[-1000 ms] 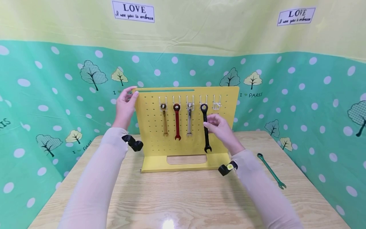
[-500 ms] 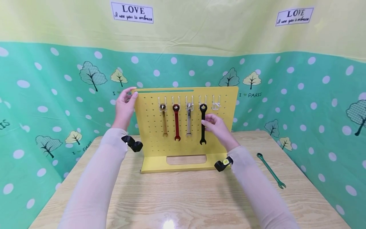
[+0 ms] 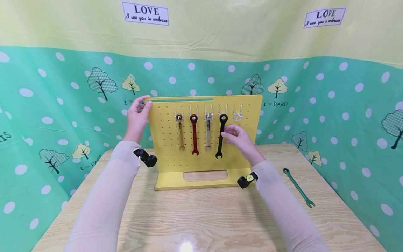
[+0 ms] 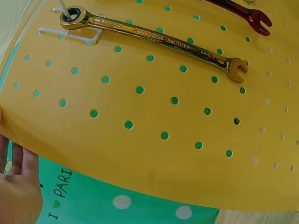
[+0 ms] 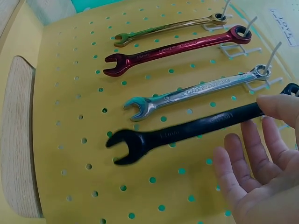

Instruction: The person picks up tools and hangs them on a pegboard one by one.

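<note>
My left hand [image 3: 137,119] grips the upper left corner of a yellow pegboard [image 3: 170,161] standing on the table. With thumb and fingers, my right hand [image 3: 240,140] pinches a black combination wrench [image 3: 221,138] by its shank. Its ring end overlaps the fourth white hook in the head view, and its open end hangs down, tilted slightly left. In the right wrist view, the thumb lies over the black wrench [image 5: 187,130] near the ring end. A gold wrench [image 3: 181,134], a red wrench [image 3: 194,136] and a silver wrench [image 3: 208,136] hang on hooks to its left.
A green wrench [image 3: 298,187] lies on the wooden table [image 3: 195,217], right of the board. Another white hook [image 3: 238,116] sits right of the black wrench. Patterned green and yellow cloth [image 3: 340,98] surrounds the table at the back and sides.
My right hand has shifted slightly left and up with the black wrench, bringing its ring end over the hook. The lower end has swung left. My left hand keeps its place on the board.
</note>
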Demonstrator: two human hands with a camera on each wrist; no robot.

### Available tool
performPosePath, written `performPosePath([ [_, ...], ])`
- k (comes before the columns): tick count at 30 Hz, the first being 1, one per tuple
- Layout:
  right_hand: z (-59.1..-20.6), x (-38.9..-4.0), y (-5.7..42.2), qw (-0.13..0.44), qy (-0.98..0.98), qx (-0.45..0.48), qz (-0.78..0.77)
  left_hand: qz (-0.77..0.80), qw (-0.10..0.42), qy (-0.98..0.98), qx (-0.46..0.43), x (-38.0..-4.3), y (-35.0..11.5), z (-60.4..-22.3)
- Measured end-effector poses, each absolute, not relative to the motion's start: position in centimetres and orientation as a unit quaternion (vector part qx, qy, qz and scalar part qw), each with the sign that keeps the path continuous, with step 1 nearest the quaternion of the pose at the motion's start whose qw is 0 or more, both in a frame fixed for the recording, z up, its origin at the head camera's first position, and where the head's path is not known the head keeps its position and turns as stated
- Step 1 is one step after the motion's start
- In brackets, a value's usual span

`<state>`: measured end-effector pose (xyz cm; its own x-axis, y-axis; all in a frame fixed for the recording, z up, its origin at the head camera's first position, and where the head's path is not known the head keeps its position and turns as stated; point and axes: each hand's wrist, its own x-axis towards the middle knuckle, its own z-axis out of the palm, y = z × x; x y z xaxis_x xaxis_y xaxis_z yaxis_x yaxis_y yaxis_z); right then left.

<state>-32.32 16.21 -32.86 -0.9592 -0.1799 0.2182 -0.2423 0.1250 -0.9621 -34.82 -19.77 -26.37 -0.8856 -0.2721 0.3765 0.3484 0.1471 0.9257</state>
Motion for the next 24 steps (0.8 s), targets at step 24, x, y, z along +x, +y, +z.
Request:
performPosePath([
  [24,-34.9,-29.9,20.0,0.002,-0.812,0.139,0.567,-0.654,0.235,-0.719,-0.023,-34.9,-19.8,-26.4],
])
